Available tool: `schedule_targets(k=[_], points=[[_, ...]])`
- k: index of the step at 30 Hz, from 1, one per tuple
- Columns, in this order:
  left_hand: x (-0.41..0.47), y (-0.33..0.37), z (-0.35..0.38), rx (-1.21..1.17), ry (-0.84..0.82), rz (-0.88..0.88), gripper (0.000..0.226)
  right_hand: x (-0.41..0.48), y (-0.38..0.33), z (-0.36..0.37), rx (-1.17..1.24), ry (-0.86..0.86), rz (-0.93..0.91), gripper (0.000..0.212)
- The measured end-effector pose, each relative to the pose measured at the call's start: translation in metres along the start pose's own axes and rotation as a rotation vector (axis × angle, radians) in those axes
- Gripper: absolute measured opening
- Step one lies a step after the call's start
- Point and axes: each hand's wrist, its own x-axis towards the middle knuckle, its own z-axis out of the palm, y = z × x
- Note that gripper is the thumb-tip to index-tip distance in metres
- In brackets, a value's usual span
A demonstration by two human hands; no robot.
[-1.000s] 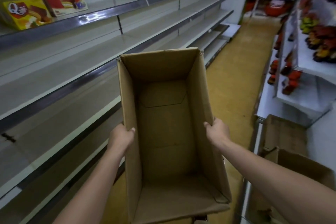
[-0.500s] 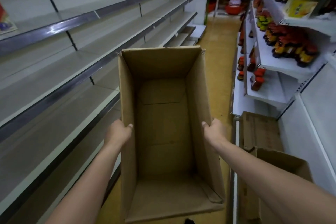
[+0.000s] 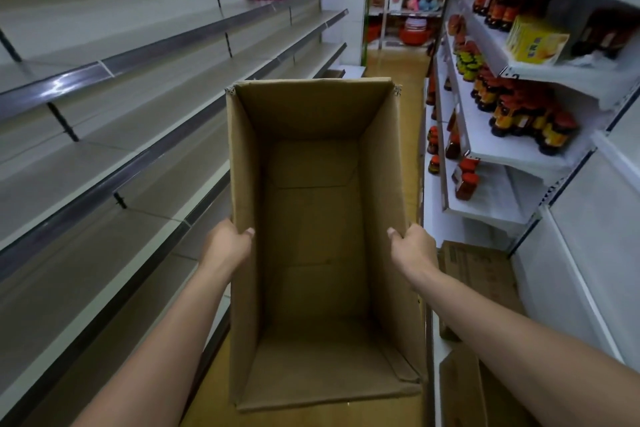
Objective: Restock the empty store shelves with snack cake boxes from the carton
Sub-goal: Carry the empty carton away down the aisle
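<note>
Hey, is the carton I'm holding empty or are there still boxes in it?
Empty: the carton is open and only its bare cardboard floor and walls show inside.

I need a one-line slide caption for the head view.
Left hand and right hand hold an empty carton by its side walls beside bare shelves.

Left forearm (image 3: 162, 340), right forearm (image 3: 512, 319) bare; left grip (image 3: 227, 246), right grip (image 3: 414, 250) bare too.

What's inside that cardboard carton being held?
Only bare cardboard shows inside the carton: walls and folded bottom flaps, nothing packed. The left hand and right hand grip its side walls, covering small patches.
</note>
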Motion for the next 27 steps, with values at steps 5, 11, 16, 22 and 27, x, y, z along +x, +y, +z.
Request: schedule_targets(k=[5,11,16,22,27], points=[[0.037,0.037,0.012,0.034,-0.016,0.078,0.038,0.049,-0.010,-0.002,0.012,0.040,0.002,0.041],[0.103,0.076,0.031,0.031,-0.051,0.109,0.034,0.109,-0.029,0.007,0.019,0.077,0.029,0.041],[0.175,0.118,0.049,0.011,-0.067,0.157,0.033,0.174,-0.051,0.025,0.056,0.116,0.079,0.044],[0.267,0.174,0.057,-0.017,-0.132,0.225,0.030,0.255,-0.094,0.044,0.079,0.193,0.116,0.037],[0.332,0.223,0.063,-0.020,-0.174,0.289,0.031,0.314,-0.122,0.052,0.096,0.259,0.137,0.035]])
